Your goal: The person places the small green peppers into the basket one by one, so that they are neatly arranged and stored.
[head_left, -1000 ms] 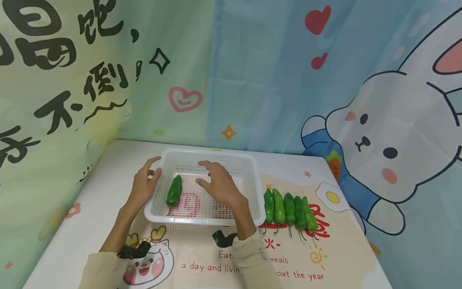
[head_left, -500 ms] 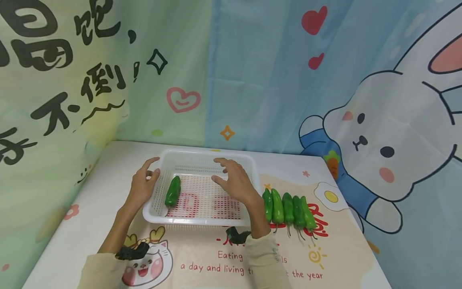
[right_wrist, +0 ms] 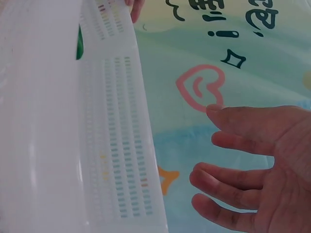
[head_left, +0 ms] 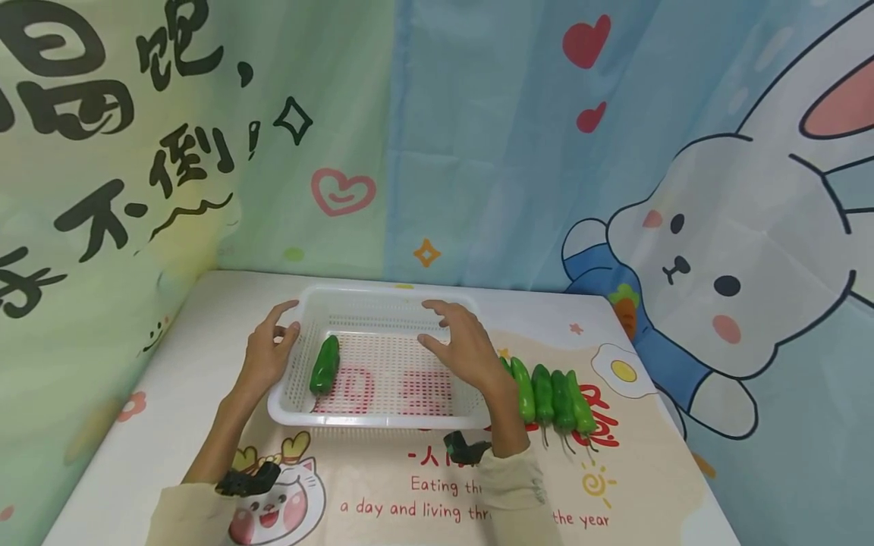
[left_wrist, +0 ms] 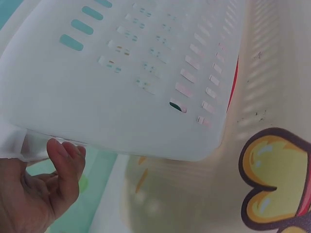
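Observation:
A single green pepper [head_left: 325,365] lies upright along the left side of the white perforated plastic basket [head_left: 378,422]. My left hand [head_left: 268,355] is at the basket's left rim, its loosely bent fingertips close against the edge; in the left wrist view, the left hand [left_wrist: 46,194] shows bent fingers by the rim. Over the basket's right part hovers my right hand [head_left: 467,349], thumb and fingers spread and holding nothing. The right wrist view shows the same right hand [right_wrist: 243,170] with a gap between thumb and fingers. Several more green peppers [head_left: 542,393] lie in a row right of the basket, the leftmost partly hidden by my right forearm.
A printed mat [head_left: 382,523] with a cat and lettering covers the table in front of the basket. Behind the table hangs a curtain [head_left: 471,205] printed with hearts and a rabbit. A black strap piece [head_left: 466,449] sits at my right wrist.
My right hand has moved right across the basket, away from the pepper inside, with its fingers still spread. The left hand stays at the rim. The view has shifted slightly.

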Action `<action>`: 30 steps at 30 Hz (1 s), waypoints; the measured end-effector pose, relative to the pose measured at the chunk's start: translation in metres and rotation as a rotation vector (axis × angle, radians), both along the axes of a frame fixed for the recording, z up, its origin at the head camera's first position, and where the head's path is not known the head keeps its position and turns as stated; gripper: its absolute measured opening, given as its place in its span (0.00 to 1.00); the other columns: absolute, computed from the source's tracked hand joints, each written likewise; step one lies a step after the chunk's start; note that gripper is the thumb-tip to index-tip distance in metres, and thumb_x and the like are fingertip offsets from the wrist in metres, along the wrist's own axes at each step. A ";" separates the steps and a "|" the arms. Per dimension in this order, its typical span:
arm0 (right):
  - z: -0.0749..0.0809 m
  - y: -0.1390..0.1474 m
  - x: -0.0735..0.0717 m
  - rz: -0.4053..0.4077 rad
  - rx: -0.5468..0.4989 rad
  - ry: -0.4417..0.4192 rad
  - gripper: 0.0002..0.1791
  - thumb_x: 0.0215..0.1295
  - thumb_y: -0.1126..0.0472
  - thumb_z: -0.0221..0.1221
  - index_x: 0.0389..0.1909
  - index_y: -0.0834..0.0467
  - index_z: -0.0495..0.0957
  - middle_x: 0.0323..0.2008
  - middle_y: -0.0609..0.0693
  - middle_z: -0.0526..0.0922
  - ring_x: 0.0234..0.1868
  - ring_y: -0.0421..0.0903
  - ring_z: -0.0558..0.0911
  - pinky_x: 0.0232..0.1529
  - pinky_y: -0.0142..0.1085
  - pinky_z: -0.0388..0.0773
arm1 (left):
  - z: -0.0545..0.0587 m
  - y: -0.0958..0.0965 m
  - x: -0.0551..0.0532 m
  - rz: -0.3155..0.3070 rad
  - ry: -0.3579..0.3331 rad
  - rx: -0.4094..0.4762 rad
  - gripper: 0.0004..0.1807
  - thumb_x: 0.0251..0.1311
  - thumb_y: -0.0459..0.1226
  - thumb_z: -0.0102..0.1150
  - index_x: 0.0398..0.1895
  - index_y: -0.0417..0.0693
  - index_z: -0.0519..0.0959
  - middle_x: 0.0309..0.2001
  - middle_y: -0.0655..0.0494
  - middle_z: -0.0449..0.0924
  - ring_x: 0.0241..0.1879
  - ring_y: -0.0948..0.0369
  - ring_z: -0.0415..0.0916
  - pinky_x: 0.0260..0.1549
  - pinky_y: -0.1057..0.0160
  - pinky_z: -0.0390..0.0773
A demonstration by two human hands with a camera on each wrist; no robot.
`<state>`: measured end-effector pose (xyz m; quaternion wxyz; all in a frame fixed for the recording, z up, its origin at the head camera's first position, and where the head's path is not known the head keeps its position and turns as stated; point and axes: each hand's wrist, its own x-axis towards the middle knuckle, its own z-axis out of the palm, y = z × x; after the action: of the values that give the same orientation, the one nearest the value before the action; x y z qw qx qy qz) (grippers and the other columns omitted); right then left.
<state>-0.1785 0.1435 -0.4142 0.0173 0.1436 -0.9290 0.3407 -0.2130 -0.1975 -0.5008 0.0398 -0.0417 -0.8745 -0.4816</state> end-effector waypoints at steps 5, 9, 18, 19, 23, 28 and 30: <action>0.000 0.011 0.004 -0.041 -0.005 0.050 0.34 0.73 0.59 0.71 0.77 0.57 0.74 0.73 0.60 0.79 0.65 0.63 0.83 0.65 0.62 0.81 | 0.000 0.001 0.001 0.004 -0.006 -0.004 0.29 0.88 0.40 0.45 0.86 0.45 0.60 0.57 0.22 0.82 0.48 0.35 0.89 0.41 0.48 0.93; -0.002 0.019 0.007 -0.075 -0.002 0.059 0.34 0.73 0.60 0.72 0.77 0.58 0.75 0.72 0.61 0.80 0.64 0.62 0.84 0.64 0.62 0.81 | 0.000 0.001 0.000 0.001 0.003 -0.003 0.29 0.88 0.40 0.45 0.86 0.45 0.61 0.57 0.22 0.83 0.47 0.35 0.89 0.40 0.48 0.93; -0.004 0.039 0.018 -0.146 0.019 0.037 0.34 0.73 0.59 0.71 0.77 0.57 0.74 0.72 0.62 0.79 0.65 0.62 0.83 0.65 0.62 0.81 | 0.000 0.000 0.000 0.002 -0.001 0.006 0.29 0.88 0.40 0.45 0.86 0.46 0.61 0.58 0.22 0.82 0.48 0.35 0.89 0.40 0.48 0.94; -0.005 0.043 0.020 -0.154 0.021 0.036 0.34 0.73 0.59 0.71 0.77 0.57 0.74 0.72 0.62 0.79 0.64 0.62 0.83 0.64 0.62 0.82 | 0.000 0.000 0.000 0.002 -0.001 0.008 0.29 0.87 0.40 0.45 0.86 0.45 0.61 0.58 0.21 0.82 0.48 0.35 0.89 0.40 0.48 0.94; -0.010 0.056 0.024 -0.185 0.027 0.047 0.33 0.73 0.60 0.71 0.77 0.57 0.75 0.71 0.64 0.80 0.63 0.64 0.82 0.63 0.63 0.82 | 0.000 -0.001 0.001 0.004 0.000 0.010 0.29 0.87 0.40 0.45 0.86 0.45 0.61 0.58 0.21 0.82 0.47 0.35 0.89 0.39 0.49 0.94; -0.016 0.075 0.028 -0.212 0.033 0.060 0.31 0.73 0.62 0.70 0.76 0.57 0.77 0.72 0.63 0.80 0.64 0.64 0.81 0.69 0.68 0.77 | 0.000 -0.002 0.002 0.001 -0.007 0.014 0.29 0.88 0.40 0.45 0.86 0.45 0.61 0.57 0.22 0.83 0.46 0.37 0.89 0.39 0.51 0.93; -0.018 0.083 0.030 -0.215 0.039 0.063 0.31 0.74 0.63 0.69 0.76 0.57 0.77 0.72 0.63 0.80 0.65 0.64 0.81 0.70 0.69 0.76 | -0.001 -0.002 0.002 -0.001 -0.010 0.014 0.29 0.88 0.41 0.45 0.86 0.46 0.60 0.57 0.22 0.83 0.46 0.38 0.89 0.38 0.52 0.93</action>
<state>-0.1486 0.2263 -0.4326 0.0804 0.0540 -0.9445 0.3140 -0.2114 -0.1990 -0.5014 0.0354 -0.0395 -0.8712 -0.4880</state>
